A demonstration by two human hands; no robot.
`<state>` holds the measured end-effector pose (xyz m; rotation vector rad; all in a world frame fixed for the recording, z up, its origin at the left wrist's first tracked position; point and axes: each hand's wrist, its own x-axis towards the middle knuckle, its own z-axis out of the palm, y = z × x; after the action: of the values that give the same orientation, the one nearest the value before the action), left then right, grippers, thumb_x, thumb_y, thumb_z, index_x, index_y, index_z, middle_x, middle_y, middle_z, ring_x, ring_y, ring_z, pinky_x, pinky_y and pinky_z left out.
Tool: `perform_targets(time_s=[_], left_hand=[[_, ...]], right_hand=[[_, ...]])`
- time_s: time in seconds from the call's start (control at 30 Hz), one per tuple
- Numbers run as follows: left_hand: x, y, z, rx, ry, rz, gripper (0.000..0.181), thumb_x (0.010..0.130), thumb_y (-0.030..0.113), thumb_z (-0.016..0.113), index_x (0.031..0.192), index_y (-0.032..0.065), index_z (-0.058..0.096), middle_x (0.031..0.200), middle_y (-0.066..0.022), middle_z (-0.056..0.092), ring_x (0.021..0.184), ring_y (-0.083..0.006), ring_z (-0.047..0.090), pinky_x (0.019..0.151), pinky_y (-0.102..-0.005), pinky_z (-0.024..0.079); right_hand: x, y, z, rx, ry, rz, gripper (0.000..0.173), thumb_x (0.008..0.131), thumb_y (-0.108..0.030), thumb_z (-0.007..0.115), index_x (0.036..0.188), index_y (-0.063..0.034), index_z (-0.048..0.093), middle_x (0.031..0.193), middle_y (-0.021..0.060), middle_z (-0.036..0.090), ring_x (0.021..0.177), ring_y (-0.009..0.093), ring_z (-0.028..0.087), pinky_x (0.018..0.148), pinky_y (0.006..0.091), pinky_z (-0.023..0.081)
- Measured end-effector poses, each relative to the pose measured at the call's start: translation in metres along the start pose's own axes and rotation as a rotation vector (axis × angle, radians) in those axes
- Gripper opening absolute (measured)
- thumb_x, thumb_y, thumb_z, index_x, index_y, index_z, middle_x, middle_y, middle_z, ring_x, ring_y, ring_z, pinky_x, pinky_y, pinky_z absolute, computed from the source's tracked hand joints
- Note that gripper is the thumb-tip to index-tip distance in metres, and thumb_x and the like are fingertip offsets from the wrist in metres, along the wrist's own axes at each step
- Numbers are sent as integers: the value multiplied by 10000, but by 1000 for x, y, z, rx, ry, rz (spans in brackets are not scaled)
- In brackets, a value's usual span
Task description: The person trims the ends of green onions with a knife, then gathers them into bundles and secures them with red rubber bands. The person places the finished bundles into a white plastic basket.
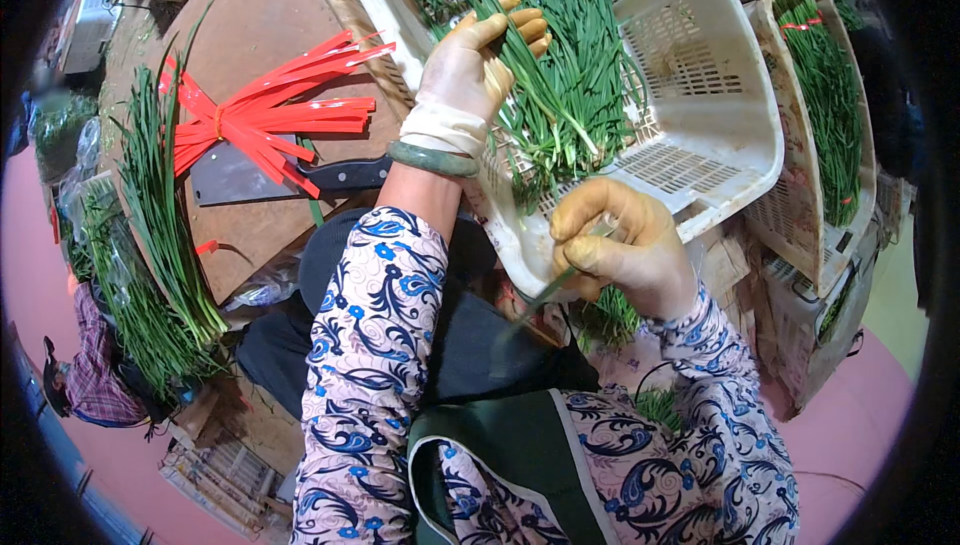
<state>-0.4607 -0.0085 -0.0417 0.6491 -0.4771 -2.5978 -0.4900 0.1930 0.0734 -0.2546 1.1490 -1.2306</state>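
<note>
My left hand [469, 68], in a cream glove with yellow-coated fingers, holds a few long green leafy stalks [544, 98], likely garlic chives, over a white perforated plastic crate [697, 87]. Loose greens [592, 57] lie inside the crate. Nearer my body, my right hand [622, 241] wears the same kind of glove. Its thumb and forefinger are pinched on a thin green leaf [547, 296], blurred, which trails down to the left. A green bangle [433, 159] circles my left wrist.
On a brown board [247, 12] at left lie red strips [277, 115] tied together, a black-handled cleaver [345, 174] and a pile of greens [154, 185]. At right, another crate [795, 140] holds greens bound with red bands. A person [105, 372] in a plaid shirt is at far left.
</note>
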Motion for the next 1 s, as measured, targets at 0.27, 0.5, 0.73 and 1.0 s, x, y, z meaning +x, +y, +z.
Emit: perform_targets(time_s=[0.27, 0.5, 0.73, 1.0], left_hand=[[-19, -8, 3, -67, -29, 49, 316, 858, -6, 466, 1174, -7, 445, 1052, -209, 561, 919, -319, 582, 820, -454, 492], [-47, -3, 4, -5, -78, 58, 401, 853, -30, 500, 1245, -10, 415, 1126, -192, 536, 1019, -299, 556, 927, -443, 458], [-67, 11, 9, -149, -67, 124, 410, 830, -100, 382, 1234, -43, 418, 1223, -242, 466, 1168, -350, 460, 1029, -509, 362], [-69, 16, 2, -126, -104, 122, 479, 809, -108, 326, 1287, -78, 314, 1306, -275, 373, 1236, -402, 374, 1037, -555, 324]], right_hand=[[39, 21, 155, -803, -295, -981, 273, 747, -135, 674, 983, -51, 566, 885, 94, 617, 802, 233, 604, 675, 387, 461], [21, 1, 62, -938, 337, -1120, 336, 768, -67, 630, 1081, 14, 540, 1034, 155, 578, 942, 266, 569, 842, 353, 443], [29, 48, -24, -587, 262, -411, 251, 905, -145, 488, 1079, 32, 521, 710, 91, 597, 603, 160, 561, 575, 283, 467], [46, 49, -11, -400, 328, -385, 197, 934, -135, 450, 1012, 14, 552, 656, 50, 597, 533, 78, 539, 498, 207, 445]])
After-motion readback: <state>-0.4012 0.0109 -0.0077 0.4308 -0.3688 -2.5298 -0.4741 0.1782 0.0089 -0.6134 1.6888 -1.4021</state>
